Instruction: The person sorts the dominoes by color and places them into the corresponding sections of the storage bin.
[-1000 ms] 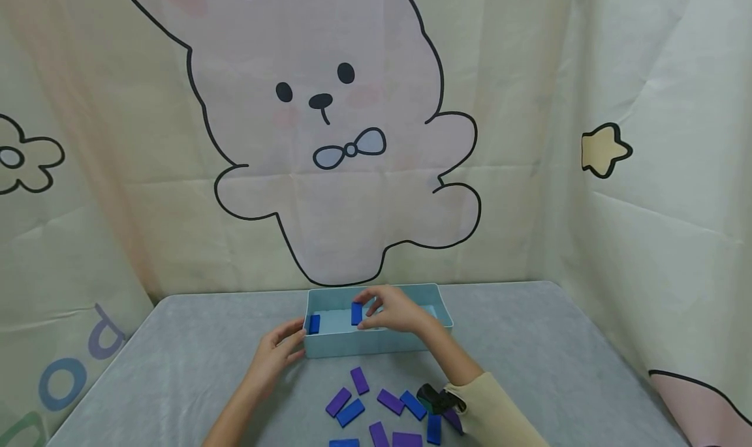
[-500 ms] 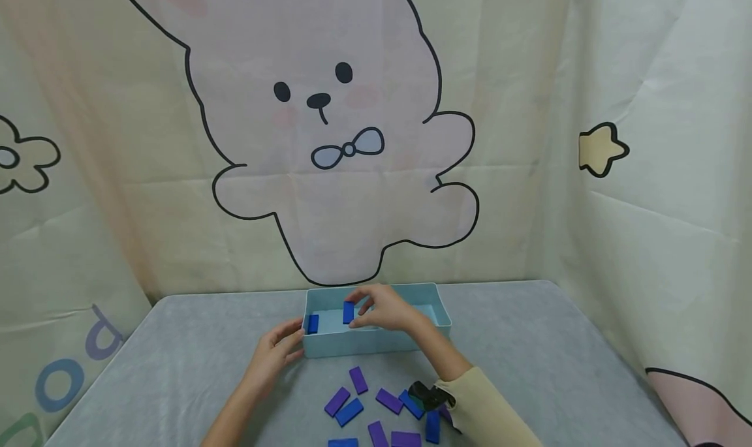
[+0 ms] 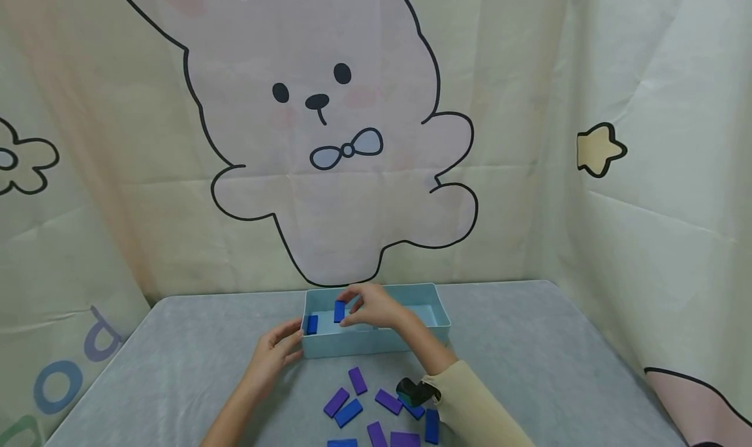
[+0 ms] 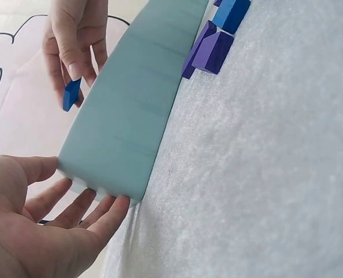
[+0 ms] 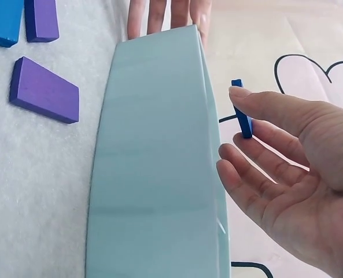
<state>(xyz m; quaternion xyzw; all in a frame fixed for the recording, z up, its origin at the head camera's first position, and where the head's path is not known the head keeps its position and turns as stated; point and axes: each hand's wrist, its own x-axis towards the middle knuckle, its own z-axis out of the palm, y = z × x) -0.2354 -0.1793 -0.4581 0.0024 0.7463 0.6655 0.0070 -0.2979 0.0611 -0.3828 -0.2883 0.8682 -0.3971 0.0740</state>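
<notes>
The black device (image 3: 414, 391) at your right sleeve (image 3: 477, 404) partly hides a blue block (image 3: 417, 412); your head view's bottom edge crops another block (image 3: 342, 443). From your left wrist, the box (image 4: 119, 110) conceals its inside.

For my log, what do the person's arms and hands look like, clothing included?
The left hand and right hand are bare, without gloves. A plain cream sleeve covers part of the right forearm, with a small black object at its cuff. No sleeve shows on the left arm.
</notes>
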